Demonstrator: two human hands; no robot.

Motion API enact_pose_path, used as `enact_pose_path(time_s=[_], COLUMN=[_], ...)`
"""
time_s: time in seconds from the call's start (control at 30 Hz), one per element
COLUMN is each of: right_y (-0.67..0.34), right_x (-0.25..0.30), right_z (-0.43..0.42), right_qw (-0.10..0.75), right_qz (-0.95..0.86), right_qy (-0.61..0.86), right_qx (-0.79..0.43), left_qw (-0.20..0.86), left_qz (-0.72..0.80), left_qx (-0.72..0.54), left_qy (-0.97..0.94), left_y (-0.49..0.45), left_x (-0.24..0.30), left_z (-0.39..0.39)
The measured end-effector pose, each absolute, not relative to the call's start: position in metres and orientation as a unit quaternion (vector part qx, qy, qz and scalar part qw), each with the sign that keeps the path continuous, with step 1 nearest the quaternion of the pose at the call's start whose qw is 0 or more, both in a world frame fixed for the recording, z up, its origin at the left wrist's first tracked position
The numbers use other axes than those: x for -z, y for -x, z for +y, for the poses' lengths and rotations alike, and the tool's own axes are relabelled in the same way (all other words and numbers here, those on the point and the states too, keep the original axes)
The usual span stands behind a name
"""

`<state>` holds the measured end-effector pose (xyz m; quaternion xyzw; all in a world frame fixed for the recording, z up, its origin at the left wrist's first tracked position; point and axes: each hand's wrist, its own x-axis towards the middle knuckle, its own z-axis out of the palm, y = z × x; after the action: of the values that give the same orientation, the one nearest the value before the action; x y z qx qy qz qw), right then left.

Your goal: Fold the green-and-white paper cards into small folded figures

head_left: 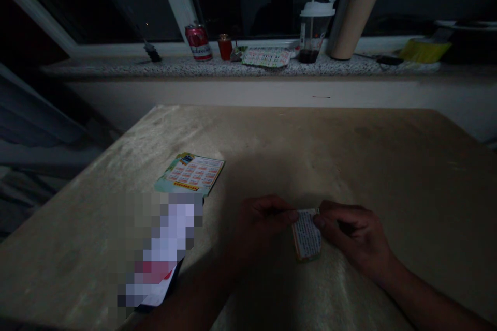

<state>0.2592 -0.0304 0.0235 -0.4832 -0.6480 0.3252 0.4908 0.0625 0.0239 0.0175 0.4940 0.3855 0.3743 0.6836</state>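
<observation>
A small printed card [307,238], with dense lines of small text, hangs upright between my two hands over the table [373,165]. My left hand [266,217] pinches its upper left corner between thumb and fingers. At the upper right corner, my right hand [359,232] grips it the same way. The card's lower edge shows green and orange print. To the left lie more cards [194,171], green and white with a grid of red print, like scratch tickets. Nearer to me is a blurred-out phone-like object [165,253] with a lit surface and dark edge.
Along the granite windowsill [155,70] stand a red drink can [198,44], a small red jar [224,47], a crumpled patterned packet [267,57], a lidded cup with a straw [311,33] and a cardboard tube [359,10]. Something yellow [425,50] sits farther right.
</observation>
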Motion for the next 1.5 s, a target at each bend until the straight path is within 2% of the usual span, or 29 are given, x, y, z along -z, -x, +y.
enact_pose_path(time_s=[0.17, 0.5, 1.3, 1.5], right_y=[-0.261, -0.254, -0.254, -0.256], right_x=[-0.024, -0.008, -0.007, -0.003], right_z=[-0.03, -0.033, -0.03, -0.031], right_qw=[0.461, 0.392, 0.383, 0.36], right_qz=[-0.648, -0.617, -0.561, -0.571], right_qy=[0.484, 0.48, 0.469, 0.478], right_qx=[-0.365, -0.485, -0.564, -0.563], left_qw=[0.699, 0.63, 0.718, 0.733], left_qz=[0.389, 0.361, 0.393, 0.395], left_qx=[-0.336, -0.279, -0.263, -0.259], left_qy=[-0.497, -0.629, -0.51, -0.49], left_y=[-0.063, -0.064, -0.065, -0.065], left_x=[-0.015, -0.016, -0.016, -0.017], left_z=[0.027, 0.023, 0.028, 0.029])
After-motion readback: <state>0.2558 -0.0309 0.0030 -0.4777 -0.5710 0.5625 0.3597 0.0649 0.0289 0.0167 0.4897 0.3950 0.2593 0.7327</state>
